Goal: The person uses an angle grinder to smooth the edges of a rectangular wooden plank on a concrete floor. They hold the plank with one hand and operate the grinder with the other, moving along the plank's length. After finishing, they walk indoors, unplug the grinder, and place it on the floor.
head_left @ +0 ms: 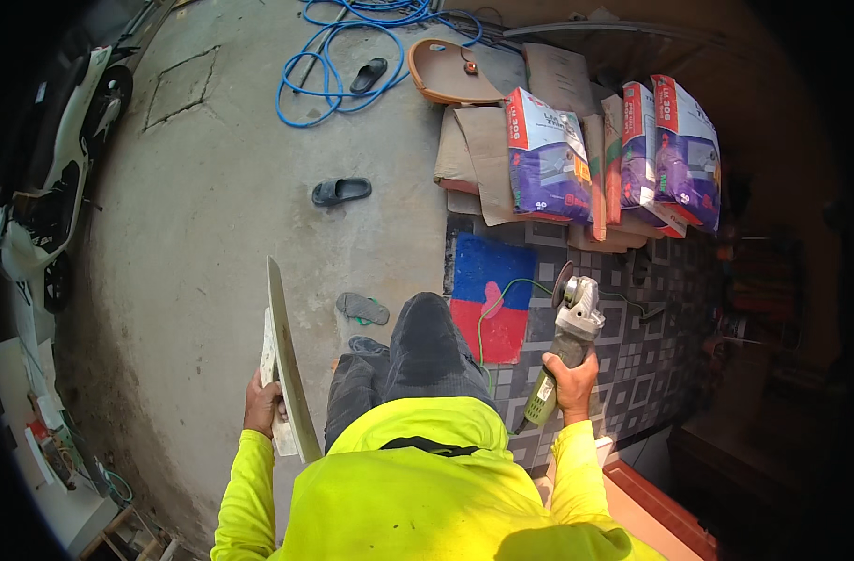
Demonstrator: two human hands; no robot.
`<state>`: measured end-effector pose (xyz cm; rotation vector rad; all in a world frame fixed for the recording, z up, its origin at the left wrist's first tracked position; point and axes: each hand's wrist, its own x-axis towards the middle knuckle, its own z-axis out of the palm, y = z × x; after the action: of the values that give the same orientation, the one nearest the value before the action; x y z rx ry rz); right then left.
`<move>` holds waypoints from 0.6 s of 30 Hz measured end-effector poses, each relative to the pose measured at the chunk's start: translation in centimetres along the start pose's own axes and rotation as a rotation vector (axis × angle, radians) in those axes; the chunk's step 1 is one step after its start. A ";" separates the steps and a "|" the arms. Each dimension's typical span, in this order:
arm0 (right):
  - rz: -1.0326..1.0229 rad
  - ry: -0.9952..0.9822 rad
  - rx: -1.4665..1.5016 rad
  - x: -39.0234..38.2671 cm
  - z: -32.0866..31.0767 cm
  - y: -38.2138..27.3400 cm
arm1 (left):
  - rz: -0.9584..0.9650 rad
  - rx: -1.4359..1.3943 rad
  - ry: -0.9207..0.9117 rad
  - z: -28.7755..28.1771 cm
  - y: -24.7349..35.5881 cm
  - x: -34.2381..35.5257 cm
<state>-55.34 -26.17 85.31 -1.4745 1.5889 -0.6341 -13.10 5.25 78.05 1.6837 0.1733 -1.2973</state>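
At the lower left my left hand [261, 404] grips pale flat slabs, apparently tiles [294, 365], held upright and edge-on beside my leg. My right hand [572, 381] is wrapped round the green body of an angle grinder [569, 337]; its silver head and disc point away from me, beside a blue and red mat [491, 318] on grey patterned tiles. A green cord [513, 282] crosses the mat. My bent leg in dark trousers sits between the two hands, below my yellow top.
Bags [549, 159] and cardboard [464, 150] are stacked upper right, beside a curved tan board [455, 75]. A blue hose [305, 117] and loose sandals [341, 192] lie on the concrete. A white scooter [48, 210] stands far left, above a white cluttered surface [86, 510].
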 end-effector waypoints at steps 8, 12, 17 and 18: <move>0.117 0.462 0.201 -2.2 -15.3 5.0 | -0.021 0.601 0.198 -0.6 -2.3 -0.7; 0.103 0.734 0.299 -5.3 -23.6 6.5 | -0.008 0.857 0.202 2.8 -1.4 0.9; 0.025 1.066 0.339 -10.0 -32.0 6.5 | -0.005 1.250 0.034 11.5 1.4 2.5; -0.055 1.166 0.243 -10.7 -33.1 6.4 | 0.007 1.385 0.045 13.6 2.1 3.2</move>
<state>-87.34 -20.68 99.39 -0.9555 2.1627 -1.8647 -19.51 -7.26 77.21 2.7999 -0.9123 -1.4440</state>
